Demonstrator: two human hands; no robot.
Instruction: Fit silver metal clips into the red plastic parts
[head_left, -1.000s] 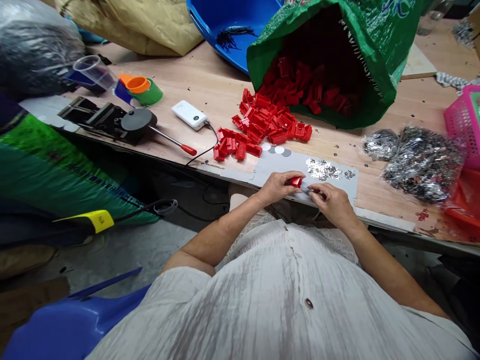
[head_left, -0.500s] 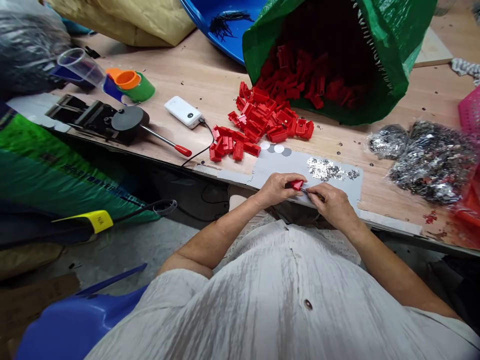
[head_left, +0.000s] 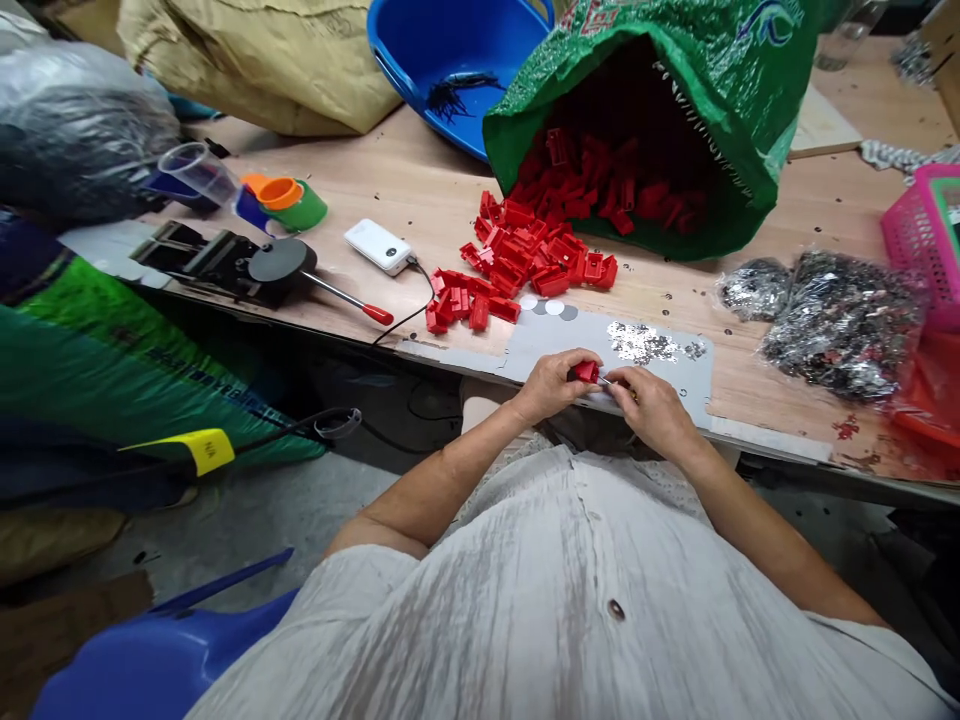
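At the front edge of the table, my left hand (head_left: 553, 384) is closed around a small red plastic part (head_left: 586, 372). My right hand (head_left: 654, 405) grips a slim tool with a thin metal shaft (head_left: 604, 381), its tip at the red part's right side; fingers cover most of the handle. Just beyond my hands, small shiny metal pieces (head_left: 641, 342) lie scattered on a grey sheet (head_left: 555, 340). A heap of similar red plastic parts (head_left: 517, 250) spreads behind, partly inside a green woven sack (head_left: 720, 225) lying with its mouth towards me.
Left on the table are a lever device with a red-tipped handle (head_left: 281, 265), a white power bank (head_left: 377, 246) with a cable, and coloured cups (head_left: 300, 205). At right, clear bags of metal pieces (head_left: 844, 325) lie beside a pink basket (head_left: 919, 240). A blue basin (head_left: 427, 55) stands behind.
The camera view has shifted slightly, showing more of the table's far side. The red part has turned a little in my left hand, and the tool in my right hand has changed its angle.
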